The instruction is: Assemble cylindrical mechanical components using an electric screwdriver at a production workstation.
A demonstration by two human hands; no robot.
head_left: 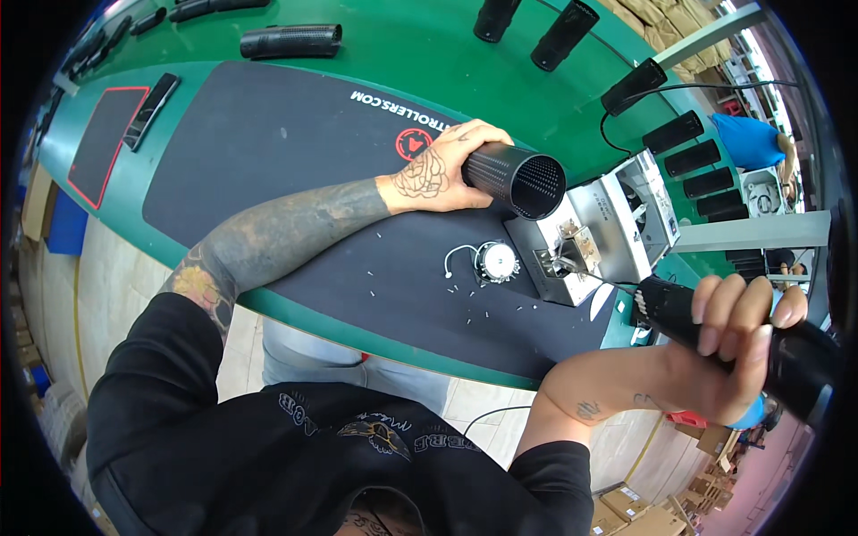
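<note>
My left hand [447,170] is wrapped round a black perforated tube [500,179], whose open end faces right. The tube is held above the dark mat. My right hand [737,322] grips a black electric screwdriver [670,308]. Its thin bit [608,282] points left and reaches the front of a metal screw feeder [617,223]; whether the tip touches a screw is too small to tell. On the mat below the tube lies a small round motor-like part [496,262] with a white cable. Several tiny screws [453,288] are scattered around it.
More black tubes [565,36] stand or lie along the far side of the green table [402,45]. A black curved piece [152,112] lies at the left beside a red-edged mat [107,147]. A grey metal post [760,230] crosses at the right, and a black cable [715,87] hangs there.
</note>
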